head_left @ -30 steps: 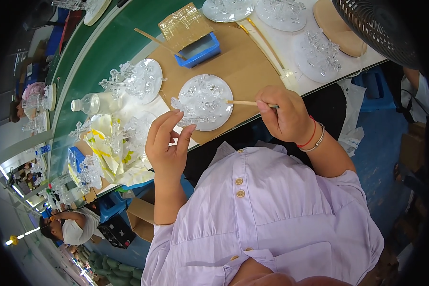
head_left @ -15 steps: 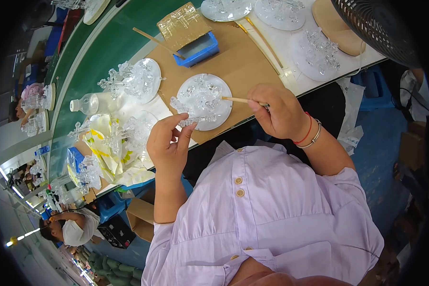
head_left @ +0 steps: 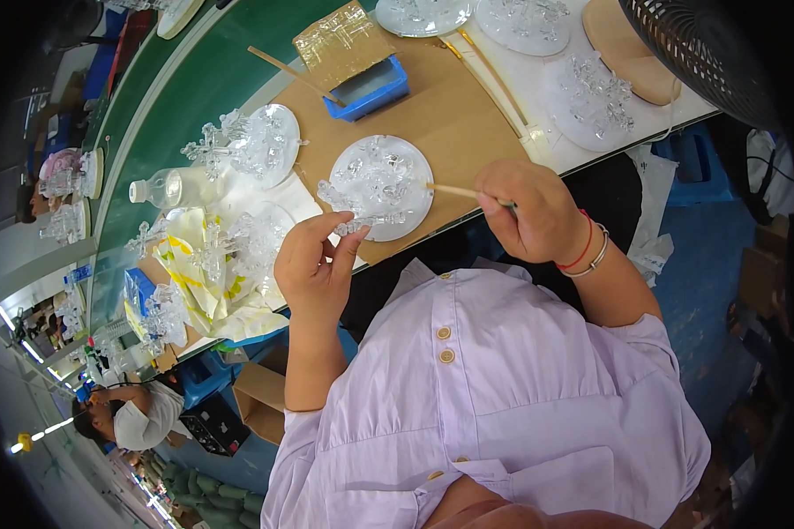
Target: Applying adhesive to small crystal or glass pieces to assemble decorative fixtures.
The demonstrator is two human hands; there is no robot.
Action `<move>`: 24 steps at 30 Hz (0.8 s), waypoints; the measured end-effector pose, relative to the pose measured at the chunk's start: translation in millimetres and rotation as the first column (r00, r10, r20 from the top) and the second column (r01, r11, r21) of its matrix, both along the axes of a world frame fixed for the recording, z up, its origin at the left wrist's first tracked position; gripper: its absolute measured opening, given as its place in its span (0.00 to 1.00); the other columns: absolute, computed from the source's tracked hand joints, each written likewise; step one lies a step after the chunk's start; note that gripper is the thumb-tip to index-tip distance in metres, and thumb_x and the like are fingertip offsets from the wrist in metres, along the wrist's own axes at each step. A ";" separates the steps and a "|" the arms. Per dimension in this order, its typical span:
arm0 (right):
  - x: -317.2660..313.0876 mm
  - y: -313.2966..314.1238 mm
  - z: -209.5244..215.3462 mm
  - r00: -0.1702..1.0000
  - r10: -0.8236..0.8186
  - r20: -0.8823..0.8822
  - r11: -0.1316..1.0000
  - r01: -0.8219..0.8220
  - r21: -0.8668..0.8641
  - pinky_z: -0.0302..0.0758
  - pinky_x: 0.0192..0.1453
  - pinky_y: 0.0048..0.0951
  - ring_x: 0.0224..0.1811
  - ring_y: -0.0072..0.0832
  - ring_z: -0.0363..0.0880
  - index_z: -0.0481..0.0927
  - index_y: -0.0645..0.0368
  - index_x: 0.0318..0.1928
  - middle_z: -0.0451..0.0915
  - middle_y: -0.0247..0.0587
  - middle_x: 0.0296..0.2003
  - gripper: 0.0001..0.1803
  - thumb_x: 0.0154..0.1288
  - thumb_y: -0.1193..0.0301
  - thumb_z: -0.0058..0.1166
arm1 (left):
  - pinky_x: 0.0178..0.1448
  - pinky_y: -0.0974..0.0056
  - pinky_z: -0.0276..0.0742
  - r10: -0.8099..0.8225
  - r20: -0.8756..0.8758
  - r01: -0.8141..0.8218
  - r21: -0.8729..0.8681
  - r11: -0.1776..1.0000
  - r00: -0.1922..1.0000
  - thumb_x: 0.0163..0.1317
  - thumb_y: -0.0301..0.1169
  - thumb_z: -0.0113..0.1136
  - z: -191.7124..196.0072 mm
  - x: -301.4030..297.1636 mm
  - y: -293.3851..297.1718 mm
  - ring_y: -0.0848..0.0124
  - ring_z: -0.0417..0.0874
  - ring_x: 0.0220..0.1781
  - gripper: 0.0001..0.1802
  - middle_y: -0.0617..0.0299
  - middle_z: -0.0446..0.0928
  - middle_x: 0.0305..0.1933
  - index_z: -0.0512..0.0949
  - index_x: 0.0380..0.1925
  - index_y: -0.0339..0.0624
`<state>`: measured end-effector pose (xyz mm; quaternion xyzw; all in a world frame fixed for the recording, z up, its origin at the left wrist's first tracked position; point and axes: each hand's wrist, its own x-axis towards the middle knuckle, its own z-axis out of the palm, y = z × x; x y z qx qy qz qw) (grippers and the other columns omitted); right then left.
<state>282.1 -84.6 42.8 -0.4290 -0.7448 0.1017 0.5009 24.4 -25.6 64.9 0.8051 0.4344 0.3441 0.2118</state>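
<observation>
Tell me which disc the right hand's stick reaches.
The white disc in front of the blue container: the stick in the right hand ends at its right rim, away from the other discs.

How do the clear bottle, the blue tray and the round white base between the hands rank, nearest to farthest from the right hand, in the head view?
1. Round white base: just left of the right hand.
2. Blue tray: up and left, beyond the base.
3. Clear bottle: farthest left, past the base.
</observation>
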 end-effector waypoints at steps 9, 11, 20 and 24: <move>-5.3 -4.4 -2.8 1.000 0.017 0.004 0.999 -0.017 0.049 0.75 0.31 0.35 0.27 0.42 0.77 0.71 0.64 0.36 0.77 0.46 0.30 0.06 0.59 0.83 0.52 | 0.22 0.73 0.65 0.020 -0.021 -0.019 0.017 1.000 1.000 0.46 0.28 0.75 1.5 2.1 -3.0 0.77 0.69 0.18 0.12 0.63 0.80 0.30 0.82 0.32 0.42; -8.2 -8.5 1.6 0.999 0.044 0.009 0.998 -0.044 0.043 0.75 0.31 0.35 0.27 0.42 0.77 0.70 0.64 0.36 0.77 0.46 0.30 0.06 0.59 0.83 0.52 | 0.22 0.72 0.65 0.021 -0.023 -0.021 0.022 1.000 1.000 0.46 0.28 0.75 2.2 2.1 -4.0 0.76 0.69 0.18 0.13 0.63 0.80 0.29 0.82 0.31 0.42; -7.4 -3.1 -2.5 1.000 -0.003 -0.010 0.999 0.003 0.053 0.75 0.31 0.35 0.26 0.42 0.77 0.70 0.64 0.37 0.77 0.45 0.29 0.07 0.59 0.83 0.52 | 0.22 0.72 0.65 0.036 -0.052 -0.032 0.074 0.997 0.998 0.45 0.27 0.76 2.6 4.5 -4.2 0.75 0.69 0.18 0.13 0.62 0.80 0.29 0.82 0.31 0.42; -1.5 -2.4 1.4 0.987 0.072 -0.140 0.996 -0.078 -0.034 0.71 0.28 0.30 0.24 0.34 0.74 0.69 0.63 0.39 0.76 0.46 0.28 0.04 0.64 0.80 0.48 | 0.23 0.68 0.68 0.046 -0.097 -0.028 0.180 0.983 0.994 0.44 0.27 0.76 2.8 6.3 -3.8 0.70 0.73 0.20 0.14 0.62 0.80 0.26 0.81 0.31 0.42</move>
